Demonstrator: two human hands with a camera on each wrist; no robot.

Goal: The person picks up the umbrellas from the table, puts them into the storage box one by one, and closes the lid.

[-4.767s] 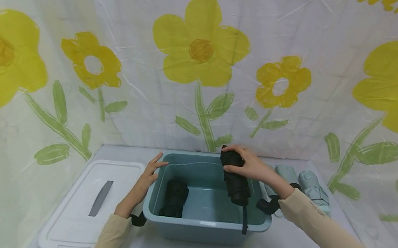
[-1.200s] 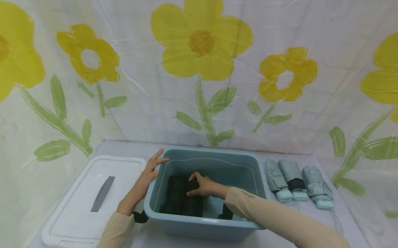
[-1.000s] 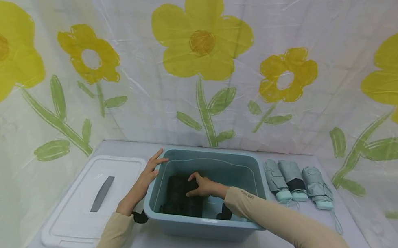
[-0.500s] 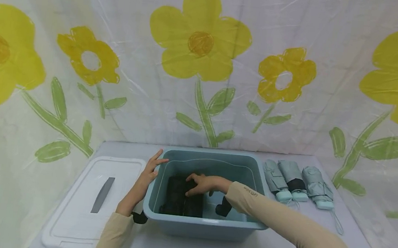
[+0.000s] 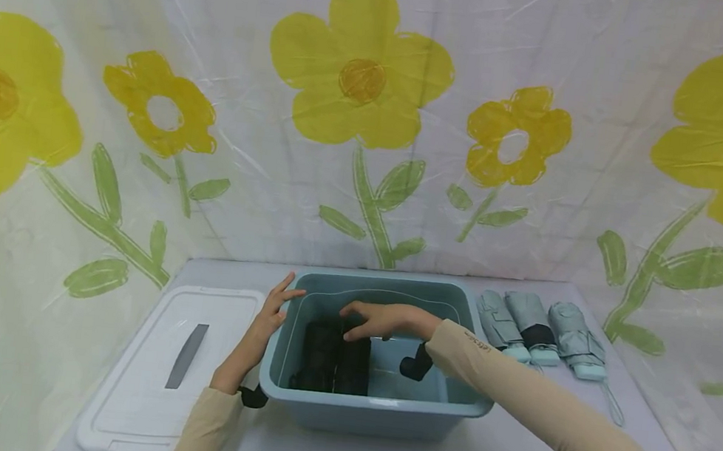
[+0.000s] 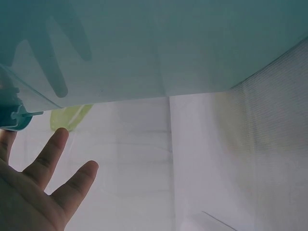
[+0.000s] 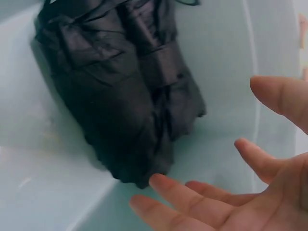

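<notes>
Two black folded umbrellas lie side by side along the left of the blue-grey plastic bin [image 5: 381, 404]: one umbrella [image 5: 318, 362] against the left wall, the other umbrella [image 5: 354, 368] right beside it. Over their far ends is my right hand [image 5: 384, 319], fingers spread and nothing held. In the right wrist view, the fingertips of that hand [image 7: 269, 192] are right at the end of the nearer umbrella [image 7: 103, 96]. My left hand [image 5: 267, 319] rests on the bin's left rim with its fingers extended. The left wrist view shows those fingers spread below the bin's side wall [image 6: 159, 48].
Right of the bin, three pale green folded umbrellas [image 5: 569, 338] lie on the white table [image 5: 511, 436]. A white lid [image 5: 137, 371] with a grey handle lies on the left. Behind hangs a curtain [image 5: 255, 221] printed with yellow flowers.
Earlier my right hand held a black umbrella over the bin's right side; it was then laid beside the first. Now this hand has let go and lifted slightly. The left hand stays at the rim.
</notes>
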